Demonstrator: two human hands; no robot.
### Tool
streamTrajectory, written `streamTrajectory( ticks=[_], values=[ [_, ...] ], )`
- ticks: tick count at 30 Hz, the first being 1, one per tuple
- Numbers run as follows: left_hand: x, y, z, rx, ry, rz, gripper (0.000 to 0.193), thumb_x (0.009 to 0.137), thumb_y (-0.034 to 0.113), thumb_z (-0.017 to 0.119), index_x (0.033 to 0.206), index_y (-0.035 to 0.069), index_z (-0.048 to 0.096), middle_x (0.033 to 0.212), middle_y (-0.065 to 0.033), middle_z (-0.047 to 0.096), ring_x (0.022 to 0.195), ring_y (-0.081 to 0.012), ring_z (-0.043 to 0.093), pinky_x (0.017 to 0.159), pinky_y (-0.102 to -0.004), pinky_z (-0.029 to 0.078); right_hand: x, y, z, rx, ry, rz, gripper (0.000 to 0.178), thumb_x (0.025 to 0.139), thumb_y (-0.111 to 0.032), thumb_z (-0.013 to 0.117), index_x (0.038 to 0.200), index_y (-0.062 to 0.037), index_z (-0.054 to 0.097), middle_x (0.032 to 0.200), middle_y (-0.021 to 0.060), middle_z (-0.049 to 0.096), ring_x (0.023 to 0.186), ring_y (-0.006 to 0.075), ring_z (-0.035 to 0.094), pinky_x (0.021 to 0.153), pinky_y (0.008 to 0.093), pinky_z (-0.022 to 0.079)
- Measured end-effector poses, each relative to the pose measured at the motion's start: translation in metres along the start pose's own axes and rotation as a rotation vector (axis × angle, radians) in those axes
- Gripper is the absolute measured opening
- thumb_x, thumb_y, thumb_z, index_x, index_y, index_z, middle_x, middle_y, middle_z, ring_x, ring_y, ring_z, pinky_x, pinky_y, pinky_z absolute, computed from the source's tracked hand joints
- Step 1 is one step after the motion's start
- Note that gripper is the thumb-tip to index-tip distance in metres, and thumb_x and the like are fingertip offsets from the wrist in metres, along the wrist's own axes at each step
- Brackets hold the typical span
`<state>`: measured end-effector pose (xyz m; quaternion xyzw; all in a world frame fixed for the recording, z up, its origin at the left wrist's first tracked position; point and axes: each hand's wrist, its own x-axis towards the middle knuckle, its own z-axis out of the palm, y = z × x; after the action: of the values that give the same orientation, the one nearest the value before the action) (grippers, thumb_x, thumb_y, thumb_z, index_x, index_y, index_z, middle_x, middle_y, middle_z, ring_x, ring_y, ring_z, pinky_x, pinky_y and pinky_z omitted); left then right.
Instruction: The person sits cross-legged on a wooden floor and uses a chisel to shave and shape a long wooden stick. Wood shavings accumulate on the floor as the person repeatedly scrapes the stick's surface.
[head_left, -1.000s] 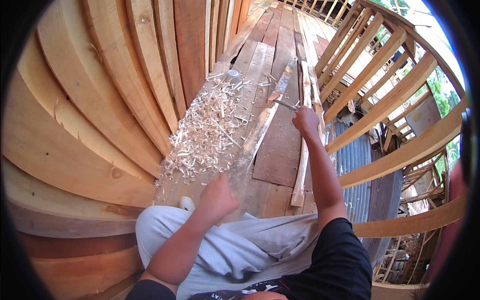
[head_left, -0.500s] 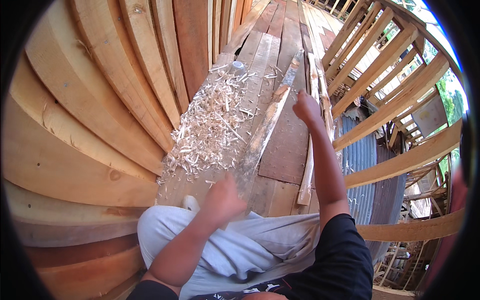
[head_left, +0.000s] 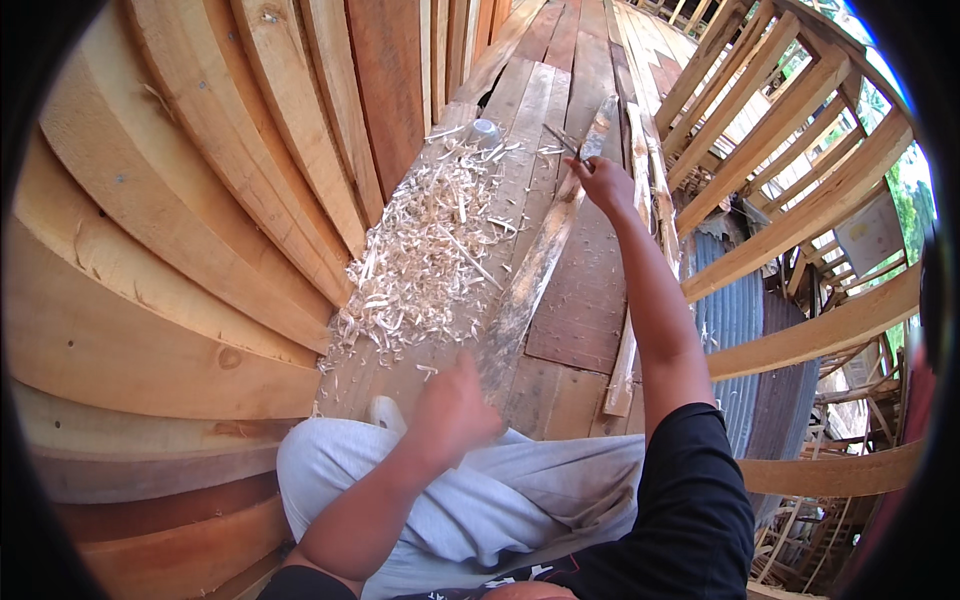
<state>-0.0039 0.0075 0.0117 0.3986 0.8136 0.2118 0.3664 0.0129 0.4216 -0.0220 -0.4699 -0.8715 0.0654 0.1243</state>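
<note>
A long strip of wood (head_left: 540,262), patchy with dark and pale areas, runs from my lap away over the floorboards. My left hand (head_left: 452,415) is closed around its near end, slightly blurred. Farther along, my right hand (head_left: 603,184) grips a knife (head_left: 564,142), its thin dark blade pointing left across the strip near the far end. The fingers cover the knife's handle.
Curly wood shavings (head_left: 425,265) lie heaped left of the strip, with a small greyish cup-like item (head_left: 485,132) behind them. Upright planks (head_left: 200,240) wall the left side. Pale wood strips (head_left: 632,330) lie to the right, before a slatted railing (head_left: 780,235).
My right hand has moved slightly left and away from me, over the strip, and the knife blade has come into sight. My left hand stays in nearly the same place.
</note>
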Motion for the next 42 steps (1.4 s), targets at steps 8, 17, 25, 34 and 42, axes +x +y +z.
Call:
streamTrajectory(
  ticks=[8, 17, 25, 34, 42],
  values=[
    [0.003, 0.002, -0.002, 0.002, -0.023, -0.041, 0.056, 0.074, 0.013, 0.062, 0.120, -0.011, 0.041, 0.089, -0.0318, 0.062, 0.092, -0.0470, 0.061, 0.084, -0.0492, 0.049, 0.038, 0.004, 0.015, 0.306, 0.043, 0.117, 0.067, 0.083, -0.071, 0.053, 0.093, -0.0083, 0.073, 0.078, 0.0150, 0.068, 0.075, 0.0282, 0.066, 0.069, 0.0389, 0.047],
    [0.006, -0.003, 0.004, 0.000, 0.009, -0.002, 0.052, 0.074, 0.014, 0.062, 0.116, -0.011, 0.043, 0.086, -0.0310, 0.062, 0.088, -0.0463, 0.062, 0.082, -0.0498, 0.048, 0.092, 0.021, 0.037, 0.757, 0.099, 0.129, 0.042, 0.079, -0.046, 0.077, 0.071, -0.0078, 0.063, 0.055, -0.0044, 0.046, 0.040, 0.0074, 0.034, 0.038, 0.0279, 0.025],
    [0.006, 0.000, 0.002, 0.030, 0.045, 0.022, 0.042, 0.073, 0.013, 0.063, 0.105, -0.008, 0.045, 0.082, -0.0304, 0.061, 0.082, -0.0473, 0.062, 0.077, -0.0508, 0.050, 0.107, 0.040, 0.022, 1.006, 0.020, 0.409, 0.032, 0.077, -0.033, 0.080, 0.077, -0.0061, 0.062, 0.060, -0.0008, 0.047, 0.046, 0.0106, 0.042, 0.040, 0.0311, 0.032],
    [0.005, -0.012, 0.014, 0.163, 0.242, 0.159, 0.055, 0.068, 0.008, 0.065, 0.115, -0.009, 0.043, 0.079, -0.0253, 0.060, 0.076, -0.0427, 0.062, 0.071, -0.0483, 0.051, 0.116, 0.074, 0.041, 1.183, 0.140, 0.697, 0.036, 0.084, -0.027, 0.075, 0.063, -0.0136, 0.049, 0.052, -0.0062, 0.032, 0.039, 0.0079, 0.024, 0.038, 0.0276, 0.018],
    [0.008, -0.006, 0.008, 0.169, 0.210, 0.126, 0.055, 0.067, 0.002, 0.067, 0.114, -0.005, 0.041, 0.080, -0.0249, 0.059, 0.077, -0.0428, 0.062, 0.070, -0.0484, 0.050, 0.124, 0.094, 0.059, 1.414, 0.098, 0.838, 0.040, 0.088, -0.020, 0.068, 0.062, -0.0188, 0.038, 0.050, -0.0084, 0.022, 0.039, 0.0085, 0.015, 0.040, 0.0274, 0.012]
  ],
)
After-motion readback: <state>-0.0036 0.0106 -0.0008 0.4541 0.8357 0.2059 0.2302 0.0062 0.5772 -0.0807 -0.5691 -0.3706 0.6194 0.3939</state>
